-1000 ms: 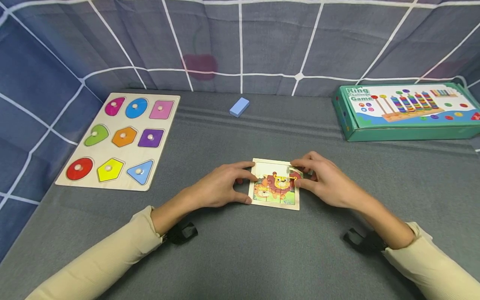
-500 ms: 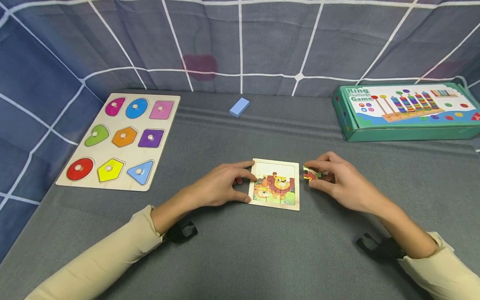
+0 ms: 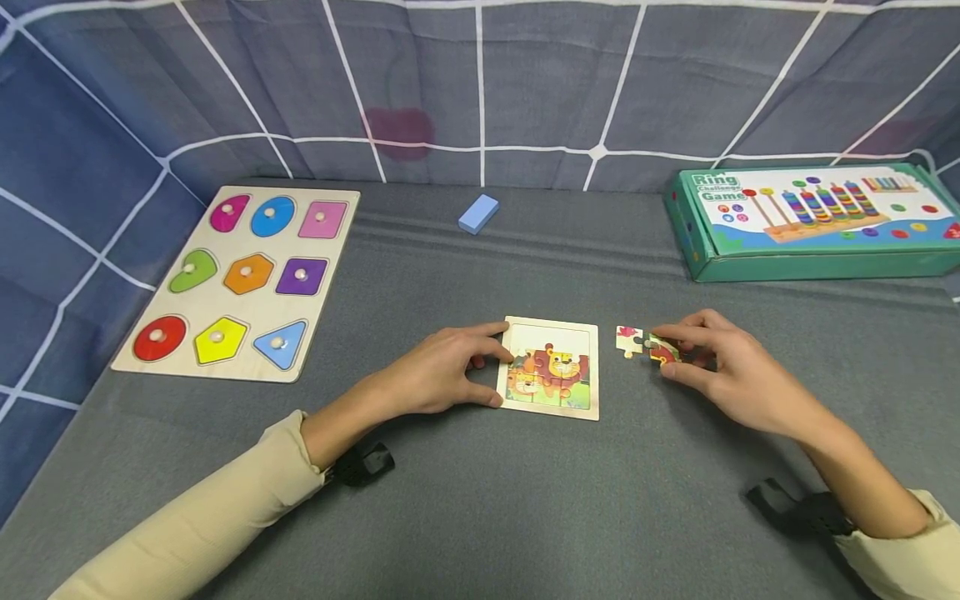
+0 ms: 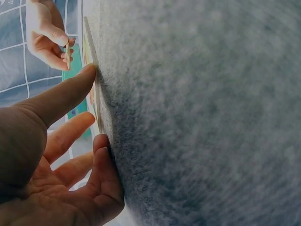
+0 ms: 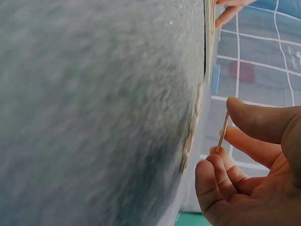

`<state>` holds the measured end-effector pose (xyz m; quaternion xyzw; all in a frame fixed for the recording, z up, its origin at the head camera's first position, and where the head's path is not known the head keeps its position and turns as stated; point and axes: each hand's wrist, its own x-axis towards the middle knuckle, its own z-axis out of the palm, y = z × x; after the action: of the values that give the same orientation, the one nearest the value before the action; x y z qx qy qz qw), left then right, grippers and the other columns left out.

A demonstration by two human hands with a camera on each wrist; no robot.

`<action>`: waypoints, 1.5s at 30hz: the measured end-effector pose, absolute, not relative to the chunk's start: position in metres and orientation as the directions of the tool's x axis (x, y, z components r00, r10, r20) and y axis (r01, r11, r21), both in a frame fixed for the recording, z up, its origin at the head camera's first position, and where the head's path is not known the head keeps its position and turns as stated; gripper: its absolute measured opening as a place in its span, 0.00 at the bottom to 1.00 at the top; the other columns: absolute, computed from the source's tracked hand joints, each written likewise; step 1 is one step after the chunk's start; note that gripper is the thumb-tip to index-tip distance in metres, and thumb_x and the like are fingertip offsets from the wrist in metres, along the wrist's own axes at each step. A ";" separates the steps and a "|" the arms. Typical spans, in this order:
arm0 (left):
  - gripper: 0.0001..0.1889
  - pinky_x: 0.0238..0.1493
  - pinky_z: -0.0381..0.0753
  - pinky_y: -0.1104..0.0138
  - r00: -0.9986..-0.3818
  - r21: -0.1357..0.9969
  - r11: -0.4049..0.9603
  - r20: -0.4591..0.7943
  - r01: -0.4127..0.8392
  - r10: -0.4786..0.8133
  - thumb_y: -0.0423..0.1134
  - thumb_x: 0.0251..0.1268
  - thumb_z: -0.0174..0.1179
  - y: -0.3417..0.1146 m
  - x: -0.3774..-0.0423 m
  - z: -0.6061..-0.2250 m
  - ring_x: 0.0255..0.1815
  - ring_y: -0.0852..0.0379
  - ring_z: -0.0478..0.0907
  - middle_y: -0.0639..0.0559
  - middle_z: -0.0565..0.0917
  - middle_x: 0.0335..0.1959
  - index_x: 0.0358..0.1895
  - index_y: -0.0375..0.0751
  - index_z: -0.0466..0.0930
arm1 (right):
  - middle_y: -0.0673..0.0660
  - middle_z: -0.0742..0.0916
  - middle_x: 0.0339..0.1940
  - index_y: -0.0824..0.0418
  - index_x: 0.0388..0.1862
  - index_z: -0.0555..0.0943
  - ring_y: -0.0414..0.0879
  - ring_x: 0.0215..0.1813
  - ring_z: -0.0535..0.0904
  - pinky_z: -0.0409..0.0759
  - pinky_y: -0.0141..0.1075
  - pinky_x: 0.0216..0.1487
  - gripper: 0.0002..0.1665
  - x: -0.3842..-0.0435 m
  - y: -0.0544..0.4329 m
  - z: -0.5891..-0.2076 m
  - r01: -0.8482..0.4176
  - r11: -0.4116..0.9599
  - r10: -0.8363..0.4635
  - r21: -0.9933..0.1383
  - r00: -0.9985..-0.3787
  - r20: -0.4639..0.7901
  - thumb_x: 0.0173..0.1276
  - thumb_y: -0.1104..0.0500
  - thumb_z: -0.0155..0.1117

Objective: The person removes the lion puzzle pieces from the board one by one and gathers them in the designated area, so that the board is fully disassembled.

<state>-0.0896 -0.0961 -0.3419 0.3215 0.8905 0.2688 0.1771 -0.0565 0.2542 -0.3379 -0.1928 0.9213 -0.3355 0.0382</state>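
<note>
The wooden lion jigsaw board [image 3: 551, 414] lies flat on the grey cloth, its upper part bare and its lower part filled with joined pieces. My left hand [image 3: 442, 372] holds its left side, thumb at the lower corner and fingertips on the upper edge. Between thumb and fingers, my right hand [image 3: 723, 367] pinches a jigsaw piece [image 3: 663, 350], red and green on its face. In the right wrist view this held piece [image 5: 223, 133] shows edge-on, above the cloth. Left of it, a pale jigsaw piece [image 3: 628, 339] with a red figure lies on the table.
A knobbed shape puzzle board [image 3: 318, 321] lies at the left. A blue block [image 3: 478, 214] sits near the back curtain [image 3: 540, 92]. At the back right stands a green Ring Challenge Game box [image 3: 810, 267].
My right hand has carried its jigsaw piece rightward, away from the board's upper right corner. The pale piece now shows on the table between them. My left hand has stayed put.
</note>
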 end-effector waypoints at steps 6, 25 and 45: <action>0.26 0.44 0.74 0.64 -0.727 0.592 0.644 -0.137 0.484 0.673 0.43 0.53 0.76 -0.096 -0.090 -0.342 0.40 0.58 0.75 0.43 0.66 0.73 0.57 0.42 0.83 | 0.54 0.77 0.48 0.65 0.61 0.79 0.38 0.40 0.70 0.68 0.25 0.39 0.24 -0.053 0.272 -0.343 -0.312 0.729 -0.348 -0.609 -0.936 0.063 0.66 0.65 0.68; 0.26 0.45 0.74 0.63 -0.722 0.589 0.648 -0.150 0.483 0.675 0.43 0.53 0.76 -0.095 -0.090 -0.339 0.41 0.58 0.75 0.43 0.66 0.73 0.57 0.42 0.82 | 0.59 0.78 0.45 0.68 0.59 0.79 0.38 0.37 0.68 0.66 0.27 0.35 0.24 -0.051 0.301 -0.352 -0.267 0.820 -0.296 -0.507 -0.955 0.024 0.64 0.66 0.69; 0.26 0.46 0.75 0.63 -0.722 0.587 0.650 -0.152 0.482 0.674 0.43 0.54 0.75 -0.096 -0.090 -0.341 0.43 0.58 0.76 0.44 0.65 0.73 0.57 0.43 0.82 | 0.62 0.76 0.49 0.67 0.59 0.79 0.46 0.38 0.68 0.65 0.31 0.34 0.24 -0.051 0.293 -0.348 -0.270 0.834 -0.282 -0.482 -0.958 0.048 0.63 0.66 0.71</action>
<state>-0.0899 -0.0959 -0.3413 0.3250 0.8898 0.2637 0.1820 -0.0507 0.2929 -0.3483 -0.1439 0.9575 -0.2496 0.0123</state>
